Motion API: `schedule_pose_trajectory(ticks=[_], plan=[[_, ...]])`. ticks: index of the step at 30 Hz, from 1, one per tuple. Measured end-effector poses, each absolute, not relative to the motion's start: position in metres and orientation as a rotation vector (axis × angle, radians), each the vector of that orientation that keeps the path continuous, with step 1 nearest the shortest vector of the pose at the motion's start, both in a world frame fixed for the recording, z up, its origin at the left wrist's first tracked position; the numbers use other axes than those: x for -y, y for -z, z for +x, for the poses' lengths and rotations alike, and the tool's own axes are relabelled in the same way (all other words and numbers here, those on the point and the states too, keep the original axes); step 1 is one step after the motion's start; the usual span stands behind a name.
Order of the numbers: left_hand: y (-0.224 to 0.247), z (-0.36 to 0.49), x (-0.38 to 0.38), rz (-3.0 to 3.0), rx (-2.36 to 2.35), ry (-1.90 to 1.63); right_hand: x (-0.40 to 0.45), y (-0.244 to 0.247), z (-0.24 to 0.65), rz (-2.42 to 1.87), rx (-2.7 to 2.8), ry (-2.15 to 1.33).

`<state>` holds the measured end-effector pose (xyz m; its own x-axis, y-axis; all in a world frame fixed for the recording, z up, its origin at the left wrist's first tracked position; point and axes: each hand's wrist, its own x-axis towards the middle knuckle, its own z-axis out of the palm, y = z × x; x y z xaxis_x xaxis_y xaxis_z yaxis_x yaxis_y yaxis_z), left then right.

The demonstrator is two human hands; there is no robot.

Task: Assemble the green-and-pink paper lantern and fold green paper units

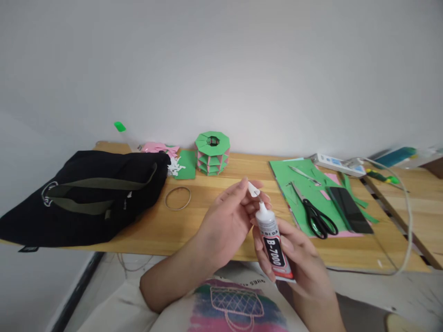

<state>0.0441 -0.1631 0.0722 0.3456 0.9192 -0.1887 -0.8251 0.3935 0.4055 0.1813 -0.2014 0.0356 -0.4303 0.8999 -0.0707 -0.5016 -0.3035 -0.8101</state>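
Note:
My right hand (301, 258) is wrapped round a glue tube (272, 244) labelled B-7000, its nozzle tilted up and away from me. Between the fingertips of my left hand (224, 221) is the white cone-shaped cap (254, 189). A thin metal pin shows between cap and nozzle, so the cap sits just off the tip. Both hands are held over the front edge of the wooden table (155, 230). Behind them stands a round green and pink folded-paper piece (212, 152) with a hole in its top.
Left lies a black bag (104, 193), with a metal ring (177, 198) beside it and white paper scraps (175, 167) behind. On green sheets (287, 173) at right rest scissors (314, 214), tweezers (304, 175) and a phone (349, 210). A power strip (339, 164) and a looping cable (410, 216) lie farther right.

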Motion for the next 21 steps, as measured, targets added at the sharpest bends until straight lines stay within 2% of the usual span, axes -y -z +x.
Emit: schedule_pose_trajectory(ticks=[21], plan=[[-0.0687,0.0401,0.1599,0.423,-0.399,-1.184,0.2023,-0.0347,0.181,-0.776,0.939,-1.821]])
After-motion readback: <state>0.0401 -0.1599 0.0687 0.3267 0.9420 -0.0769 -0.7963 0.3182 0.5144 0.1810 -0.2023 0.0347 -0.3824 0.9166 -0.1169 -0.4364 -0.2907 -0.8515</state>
